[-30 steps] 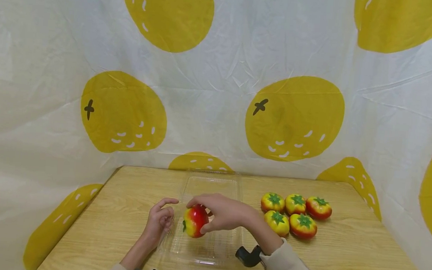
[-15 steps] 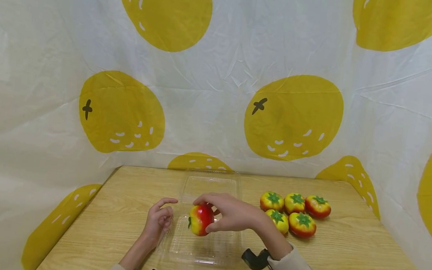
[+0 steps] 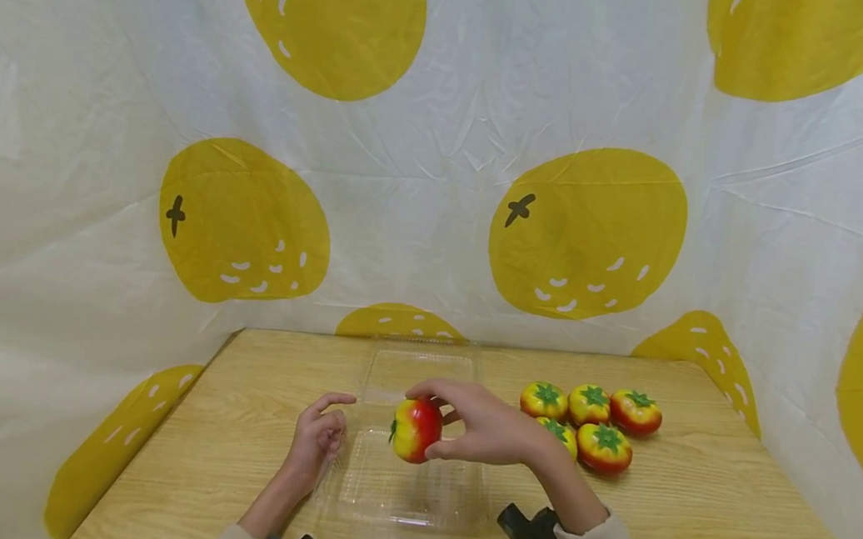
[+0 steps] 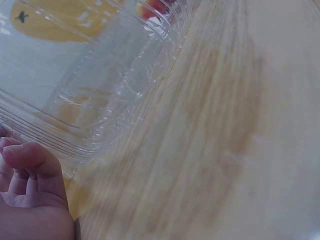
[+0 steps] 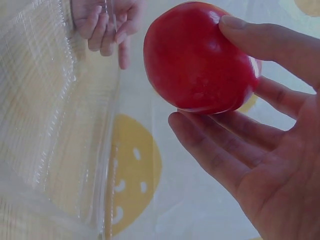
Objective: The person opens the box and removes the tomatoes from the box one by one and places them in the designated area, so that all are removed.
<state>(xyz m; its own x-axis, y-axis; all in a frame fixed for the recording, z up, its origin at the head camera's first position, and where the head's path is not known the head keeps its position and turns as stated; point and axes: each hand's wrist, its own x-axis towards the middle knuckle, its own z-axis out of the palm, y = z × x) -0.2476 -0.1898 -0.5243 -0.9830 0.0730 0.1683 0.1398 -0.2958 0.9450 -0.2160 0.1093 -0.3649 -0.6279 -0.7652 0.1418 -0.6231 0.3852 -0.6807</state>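
Note:
My right hand holds a glossy red-and-yellow toy tomato between thumb and fingers, its green leafy top turned left. The tomato shows its red underside in the right wrist view. It hangs over a clear plastic clamshell box, whose lid lies raised toward the back. At the box's left side rests my left hand, index finger pointing out and the other fingers loosely curled. In the left wrist view this hand sits right by the box's ridged wall, nothing in its fingers.
Several matching toy tomatoes stand in two rows at the right, leafy tops up; my right forearm partly covers one. The wooden table ends at a white curtain with yellow fruit prints. Dark cameras sit on both wrists.
My right hand has moved right and slightly up with the toy tomato, from the box's left part toward its middle. The left hand stays in place.

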